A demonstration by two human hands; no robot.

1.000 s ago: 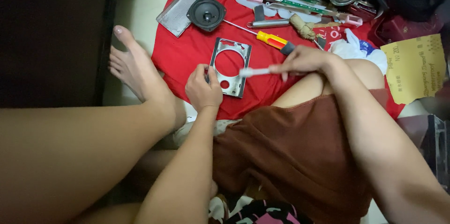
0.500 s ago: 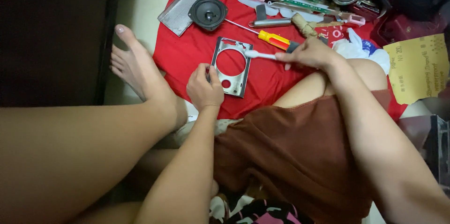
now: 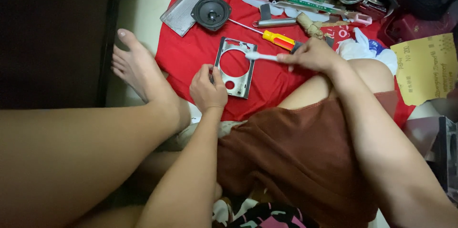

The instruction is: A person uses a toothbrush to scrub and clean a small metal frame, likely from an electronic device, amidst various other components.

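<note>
Red cloth (image 3: 191, 51) on the floor with a silver metal plate (image 3: 234, 67) lying flat on it — left hand (image 3: 208, 89) pinches the plate's left edge. Right hand (image 3: 312, 55) is closed around a white toothbrush (image 3: 260, 56), its head on the plate's upper right side. Yellow-handled screwdriver (image 3: 277, 40) and a small black speaker (image 3: 211, 12) sit just beyond.

A yellow-tan rectangular paper sheet (image 3: 423, 68) with dark printing lies off the right edge of the red cloth (image 3: 200, 49); a crumpled white and blue plastic bag (image 3: 365, 49) sits near that cloth's upper right edge, just left of the sheet.
</note>
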